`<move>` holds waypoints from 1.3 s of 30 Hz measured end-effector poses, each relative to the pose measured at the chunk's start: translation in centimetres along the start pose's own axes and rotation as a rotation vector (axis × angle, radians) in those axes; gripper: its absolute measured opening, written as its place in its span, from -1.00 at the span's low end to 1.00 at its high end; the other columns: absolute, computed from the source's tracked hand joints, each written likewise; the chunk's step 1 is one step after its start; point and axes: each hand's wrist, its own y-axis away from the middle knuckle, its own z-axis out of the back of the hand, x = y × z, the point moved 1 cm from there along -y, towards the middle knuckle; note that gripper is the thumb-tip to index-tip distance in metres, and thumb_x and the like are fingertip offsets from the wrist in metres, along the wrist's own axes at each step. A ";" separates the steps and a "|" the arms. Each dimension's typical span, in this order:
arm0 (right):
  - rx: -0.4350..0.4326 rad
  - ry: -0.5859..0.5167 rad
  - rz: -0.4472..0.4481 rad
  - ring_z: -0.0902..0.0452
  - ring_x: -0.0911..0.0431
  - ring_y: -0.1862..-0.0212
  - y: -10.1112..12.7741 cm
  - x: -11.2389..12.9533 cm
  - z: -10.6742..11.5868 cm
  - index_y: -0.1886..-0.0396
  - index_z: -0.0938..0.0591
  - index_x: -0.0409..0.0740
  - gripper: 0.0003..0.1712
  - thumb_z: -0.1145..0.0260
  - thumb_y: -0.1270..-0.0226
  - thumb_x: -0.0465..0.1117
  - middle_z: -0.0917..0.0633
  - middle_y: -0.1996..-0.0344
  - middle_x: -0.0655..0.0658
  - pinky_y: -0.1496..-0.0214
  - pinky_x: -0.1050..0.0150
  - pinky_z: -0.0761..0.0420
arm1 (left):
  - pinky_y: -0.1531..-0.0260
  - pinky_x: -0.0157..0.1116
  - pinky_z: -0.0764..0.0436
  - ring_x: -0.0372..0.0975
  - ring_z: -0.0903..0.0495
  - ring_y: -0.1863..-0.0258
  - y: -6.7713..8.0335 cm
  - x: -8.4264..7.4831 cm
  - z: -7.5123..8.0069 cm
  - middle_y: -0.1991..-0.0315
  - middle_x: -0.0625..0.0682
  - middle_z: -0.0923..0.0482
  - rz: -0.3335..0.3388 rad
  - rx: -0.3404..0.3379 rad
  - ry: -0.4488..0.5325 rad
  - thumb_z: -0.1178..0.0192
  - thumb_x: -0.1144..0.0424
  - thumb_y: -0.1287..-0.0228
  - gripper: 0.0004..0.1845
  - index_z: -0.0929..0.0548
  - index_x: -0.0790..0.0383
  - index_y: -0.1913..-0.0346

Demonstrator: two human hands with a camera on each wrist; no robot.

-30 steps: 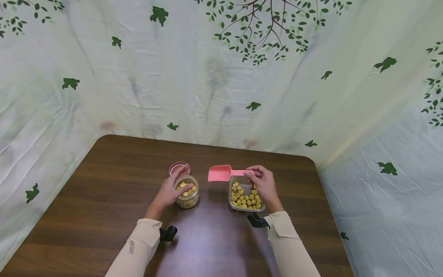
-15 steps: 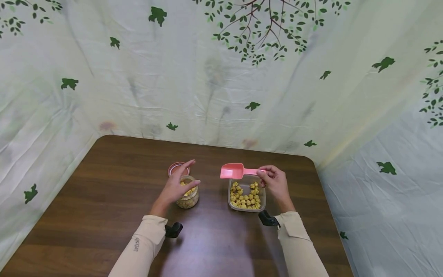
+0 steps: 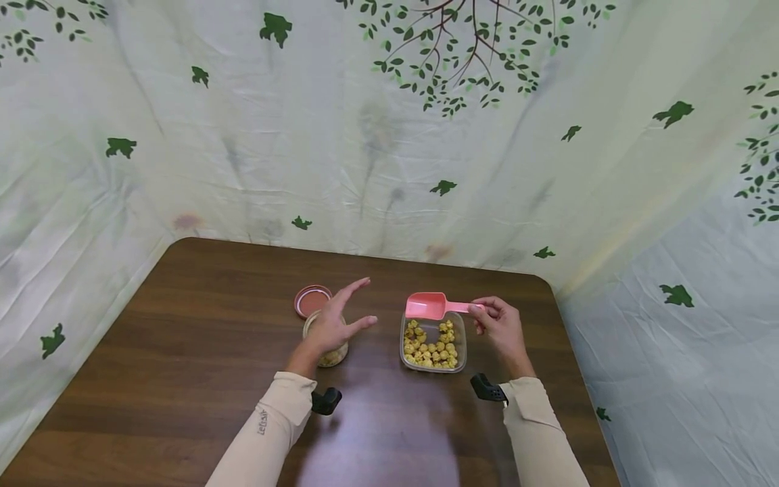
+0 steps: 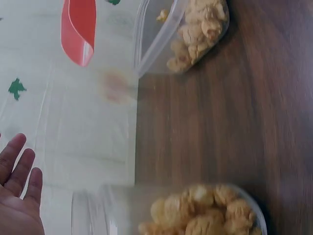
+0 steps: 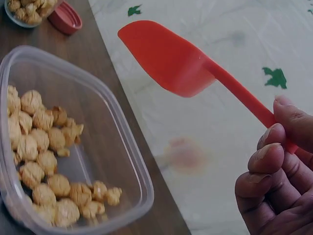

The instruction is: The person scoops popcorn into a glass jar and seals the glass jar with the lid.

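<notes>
While the pink scoop [image 3: 433,306] is pinched by its handle in the right hand [image 3: 502,327], bowl pointing left over the tub [image 3: 433,341] of snacks, the left hand [image 3: 337,325] is held spread above the jar [image 3: 326,353], gripping nothing.

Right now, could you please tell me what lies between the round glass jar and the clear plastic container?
In the head view, only bare brown table separates jar from container.

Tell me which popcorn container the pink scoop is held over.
The square clear tub, right of the round jar. The right hand holds the scoop above its far edge.
</notes>
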 end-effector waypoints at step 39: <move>0.110 0.146 0.037 -0.42 0.19 0.64 0.2 -2.9 5.5 0.14 -0.58 -0.44 -0.75 -0.31 -0.30 -0.31 -0.58 0.61 -0.19 0.56 0.31 -0.55 | -0.36 0.06 -0.11 -0.03 -0.14 -0.43 1.6 2.8 -9.1 -0.46 -0.03 -0.18 0.116 0.080 0.151 -0.51 0.13 0.04 -0.01 -0.22 0.06 -0.47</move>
